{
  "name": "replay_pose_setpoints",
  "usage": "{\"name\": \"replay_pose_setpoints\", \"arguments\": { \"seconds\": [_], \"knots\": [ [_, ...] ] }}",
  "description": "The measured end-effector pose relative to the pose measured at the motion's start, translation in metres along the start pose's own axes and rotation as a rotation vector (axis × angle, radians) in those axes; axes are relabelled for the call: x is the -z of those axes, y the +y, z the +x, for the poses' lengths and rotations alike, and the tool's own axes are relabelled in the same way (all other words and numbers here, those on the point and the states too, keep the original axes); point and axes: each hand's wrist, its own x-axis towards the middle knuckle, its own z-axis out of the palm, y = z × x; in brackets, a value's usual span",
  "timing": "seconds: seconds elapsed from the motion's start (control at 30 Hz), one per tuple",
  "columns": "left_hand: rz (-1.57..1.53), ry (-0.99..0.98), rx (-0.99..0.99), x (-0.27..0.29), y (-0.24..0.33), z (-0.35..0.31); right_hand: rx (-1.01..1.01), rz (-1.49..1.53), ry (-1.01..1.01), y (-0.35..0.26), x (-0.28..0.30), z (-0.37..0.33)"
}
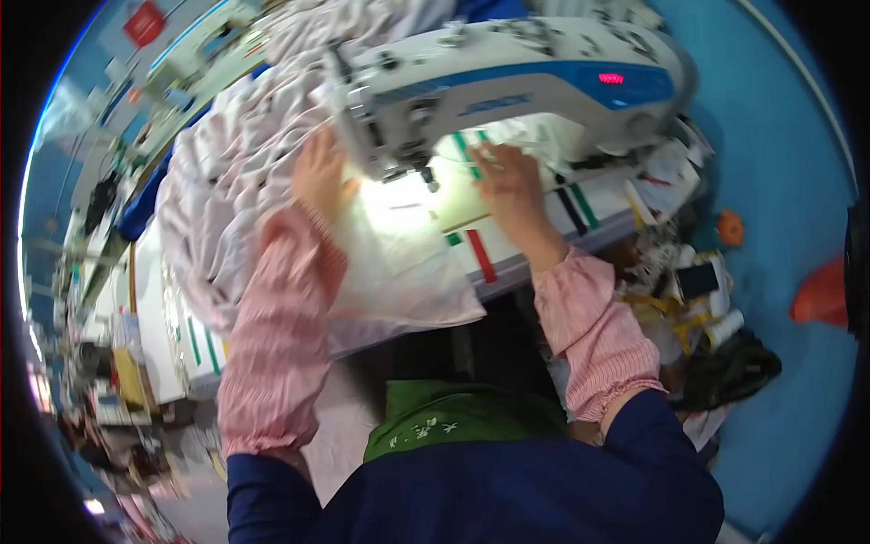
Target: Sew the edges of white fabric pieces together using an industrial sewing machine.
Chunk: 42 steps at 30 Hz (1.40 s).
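Observation:
A white and blue sewing machine (507, 77) stands in front of me, its lamp lighting the needle area (426, 179). Pale pinkish-white cloth (408, 281) lies flat on the near side of the needle and hangs over the table's front edge. My left hand (322, 172) rests on this cloth just left of the machine head, fingers extended and thumb apart. On the right of the needle, my right hand (512, 186) is over the machine bed under the arm, its fingers apart and slightly bent. Nothing shows in its grasp; the fingertips are a little blurred.
A large heap of the same cloth (213, 181) covers the table's left side. Red tape (480, 256) and a black strip (571, 210) mark the front of the white tabletop. Scraps, thread and a dark phone-like rectangle (697, 282) crowd the right, beside a blue wall (770, 136).

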Motion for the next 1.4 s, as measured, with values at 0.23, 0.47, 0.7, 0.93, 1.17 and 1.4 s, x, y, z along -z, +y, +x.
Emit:
{"name": "replay_pose_setpoints", "arguments": {
  "seconds": [0.23, 0.47, 0.7, 0.93, 1.17, 1.4],
  "knots": [
    [-0.327, -0.259, -0.346, 0.060, 0.050, -0.134, -0.305, -0.021, 0.007, 0.068, 0.135, -0.078],
    [-0.370, -0.168, -0.097, 0.066, 0.065, -0.192, -0.332, -0.029, -0.125, 0.166, 0.185, -0.097],
    [-0.505, -0.073, -0.262, 0.092, 0.126, -0.162, -0.376, -0.419, -0.143, 0.202, 0.155, -0.055],
    [-1.843, -0.656, -0.148, 0.107, 0.192, -0.146, -0.132, -0.147, 0.200, 0.109, 0.195, -0.054],
    [-2.577, -0.395, 0.343, 0.075, 0.237, -0.120, 0.084, 0.402, 0.050, -0.081, 0.191, -0.116],
    [-2.260, -0.384, 0.311, 0.073, 0.206, -0.150, -0.163, 0.736, -0.036, -0.100, 0.170, -0.108]
  ]
}}
